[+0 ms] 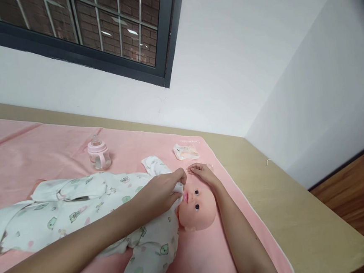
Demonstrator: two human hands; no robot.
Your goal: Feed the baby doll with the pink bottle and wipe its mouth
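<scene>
A baby doll lies on its back on a pink mat, its head (203, 210) toward the right. It wears a white printed outfit (89, 202) with the sleeves spread out. My left hand (165, 190) is closed in a pinch on a white cloth (179, 189) at the doll's chin and mouth; whether it is a separate wipe or part of the clothing is hard to see. Past the far side of the head, my right hand (202, 171) rests on the mat with its fingers stretched out and nothing in them. My right forearm runs close by the crown of the head.
A pink-lidded baby bottle (99, 153) stands upright beyond the doll's body. Near my right fingers lies a small plastic packet (185, 151). The pink mat (44, 143) covers a wooden surface (268, 197), bounded by a white wall with a barred window (113, 24).
</scene>
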